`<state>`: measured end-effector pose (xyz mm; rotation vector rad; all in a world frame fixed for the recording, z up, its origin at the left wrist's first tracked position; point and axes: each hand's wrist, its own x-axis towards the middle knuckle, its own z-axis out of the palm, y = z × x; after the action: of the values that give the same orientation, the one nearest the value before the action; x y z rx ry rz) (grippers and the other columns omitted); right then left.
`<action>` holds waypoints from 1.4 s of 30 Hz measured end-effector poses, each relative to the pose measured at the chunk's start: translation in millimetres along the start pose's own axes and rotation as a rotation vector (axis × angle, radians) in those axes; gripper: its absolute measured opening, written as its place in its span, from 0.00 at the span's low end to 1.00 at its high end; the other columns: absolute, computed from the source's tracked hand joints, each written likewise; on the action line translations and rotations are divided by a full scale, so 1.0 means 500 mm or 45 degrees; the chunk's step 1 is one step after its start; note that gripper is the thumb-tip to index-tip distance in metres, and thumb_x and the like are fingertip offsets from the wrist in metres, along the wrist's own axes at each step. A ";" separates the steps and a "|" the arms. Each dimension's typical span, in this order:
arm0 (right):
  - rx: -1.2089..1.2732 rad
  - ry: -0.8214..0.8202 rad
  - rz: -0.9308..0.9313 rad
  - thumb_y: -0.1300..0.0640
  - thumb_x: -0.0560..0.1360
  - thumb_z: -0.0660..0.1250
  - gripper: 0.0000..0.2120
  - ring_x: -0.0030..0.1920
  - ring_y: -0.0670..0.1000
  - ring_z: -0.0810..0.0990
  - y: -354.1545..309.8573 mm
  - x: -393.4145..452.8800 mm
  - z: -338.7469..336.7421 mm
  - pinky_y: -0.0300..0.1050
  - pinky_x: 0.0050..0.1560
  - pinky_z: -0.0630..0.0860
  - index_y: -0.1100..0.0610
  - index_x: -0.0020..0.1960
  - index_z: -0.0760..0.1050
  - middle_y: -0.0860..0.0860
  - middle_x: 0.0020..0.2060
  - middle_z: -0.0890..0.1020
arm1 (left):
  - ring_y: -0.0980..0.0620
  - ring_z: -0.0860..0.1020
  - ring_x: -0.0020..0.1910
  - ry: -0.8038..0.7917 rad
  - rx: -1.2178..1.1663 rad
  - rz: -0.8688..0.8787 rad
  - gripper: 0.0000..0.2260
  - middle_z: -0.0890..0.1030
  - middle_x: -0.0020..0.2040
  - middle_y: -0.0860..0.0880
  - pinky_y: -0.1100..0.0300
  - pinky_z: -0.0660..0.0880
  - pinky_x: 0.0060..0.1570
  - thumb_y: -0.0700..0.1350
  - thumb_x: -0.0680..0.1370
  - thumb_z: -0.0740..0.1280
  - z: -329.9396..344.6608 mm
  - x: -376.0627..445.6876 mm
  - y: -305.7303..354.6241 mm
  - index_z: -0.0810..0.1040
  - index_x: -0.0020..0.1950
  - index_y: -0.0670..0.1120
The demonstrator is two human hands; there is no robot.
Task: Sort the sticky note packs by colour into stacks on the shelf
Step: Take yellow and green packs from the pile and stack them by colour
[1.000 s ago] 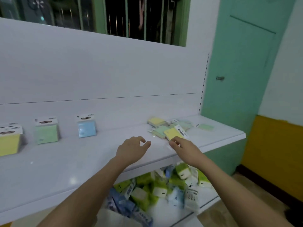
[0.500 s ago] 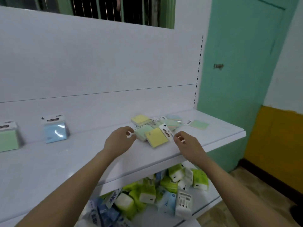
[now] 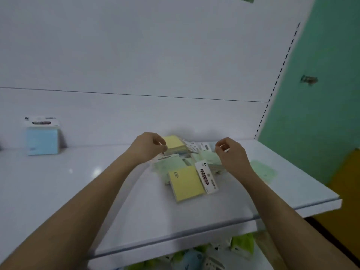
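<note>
A loose heap of sticky note packs lies on the white shelf [image 3: 81, 191]. A yellow pack [image 3: 186, 185] with a white header card is nearest me. Behind it lie pale green packs [image 3: 169, 166] and a second yellow pack [image 3: 174, 143] on top at the back. My left hand [image 3: 147, 148] has its curled fingertips at the left edge of that rear yellow pack; whether they pinch it is unclear. Over the green packs on the heap's right side my right hand [image 3: 232, 154] hovers, loosely curled and holding nothing. A blue pack [image 3: 41, 141] stands upright against the back wall at the left.
One flat green pack [image 3: 264, 170] lies apart near the shelf's right end. Several green, blue and white packs [image 3: 194, 258] fill the lower shelf under the front edge. A green door [image 3: 321, 114] with a latch [image 3: 309, 79] stands to the right.
Both hands have reached farther back over the heap, the left to the rear yellow pack, the right above the green ones. The view has swung right and closer; the standing green pack left the frame.
</note>
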<state>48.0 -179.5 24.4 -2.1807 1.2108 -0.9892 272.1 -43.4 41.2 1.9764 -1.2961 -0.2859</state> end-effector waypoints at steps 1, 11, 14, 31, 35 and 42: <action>0.009 -0.025 -0.015 0.57 0.76 0.66 0.03 0.41 0.51 0.77 0.001 0.012 0.008 0.43 0.42 0.71 0.55 0.48 0.77 0.49 0.41 0.81 | 0.58 0.75 0.38 -0.022 -0.006 0.005 0.05 0.79 0.41 0.54 0.66 0.68 0.35 0.46 0.75 0.71 0.002 0.002 -0.001 0.82 0.49 0.48; 0.077 -0.334 -0.171 0.54 0.76 0.68 0.08 0.44 0.51 0.79 -0.059 0.120 0.127 0.43 0.45 0.74 0.59 0.48 0.79 0.52 0.42 0.82 | 0.60 0.77 0.39 -0.277 0.058 -0.102 0.11 0.81 0.44 0.56 0.70 0.71 0.39 0.56 0.71 0.75 0.018 -0.020 -0.030 0.83 0.50 0.54; 0.007 -0.406 -0.127 0.45 0.74 0.68 0.16 0.47 0.53 0.78 -0.067 0.137 0.158 0.44 0.45 0.71 0.59 0.49 0.77 0.52 0.44 0.79 | 0.52 0.79 0.48 -0.297 0.055 -0.115 0.14 0.82 0.50 0.53 0.63 0.75 0.46 0.55 0.70 0.76 0.014 -0.024 -0.032 0.83 0.54 0.53; 0.103 -0.382 -0.241 0.52 0.74 0.70 0.13 0.50 0.53 0.78 -0.049 0.137 0.148 0.46 0.49 0.74 0.54 0.57 0.76 0.51 0.51 0.79 | 0.54 0.78 0.42 -0.088 -0.241 -0.087 0.07 0.85 0.48 0.52 0.61 0.75 0.42 0.45 0.75 0.72 0.012 -0.007 -0.057 0.84 0.52 0.50; 0.587 -0.393 -0.170 0.64 0.75 0.68 0.11 0.49 0.56 0.80 -0.051 0.134 0.131 0.51 0.45 0.83 0.53 0.54 0.74 0.55 0.55 0.76 | 0.49 0.83 0.49 -0.066 -0.516 -0.162 0.08 0.82 0.53 0.48 0.58 0.80 0.45 0.42 0.78 0.69 0.003 -0.009 -0.062 0.80 0.57 0.47; 0.953 -0.359 0.045 0.69 0.72 0.71 0.27 0.47 0.54 0.81 -0.049 0.136 0.122 0.54 0.54 0.80 0.46 0.64 0.71 0.56 0.46 0.80 | 0.49 0.82 0.48 0.047 -0.709 -0.149 0.09 0.79 0.56 0.42 0.60 0.80 0.45 0.36 0.76 0.70 -0.012 -0.015 -0.061 0.80 0.56 0.45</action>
<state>132.4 -222.8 27.0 -1.6182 0.6031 -0.8904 293.1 -27.7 23.0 1.5696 -0.9462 -0.5944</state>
